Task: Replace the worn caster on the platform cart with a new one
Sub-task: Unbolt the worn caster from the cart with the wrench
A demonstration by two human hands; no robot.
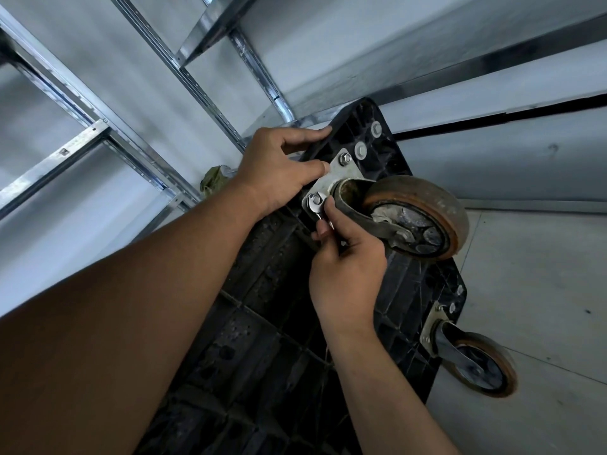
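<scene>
Looks like unbolting: right hand point(345, 261) grips wrench point(318, 210) on nut point(316, 199) beside worn caster point(418, 218); left hand point(279, 165) holds cart point(262, 323) edge. Next probably needs a wrench turn.

Pale wall point(98, 251), metal shelving point(197, 70), grey tiled floor point(542, 290).

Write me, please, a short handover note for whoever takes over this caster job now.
Left hand grips the edge of the platform cart, underside facing the camera.
Right hand holds a wrench on a nut of the worn caster's mounting plate.
Done: caster not yet off; a second nut sits in the plate.
Left: undo the nuts, swap the caster; no new one in view.
</scene>
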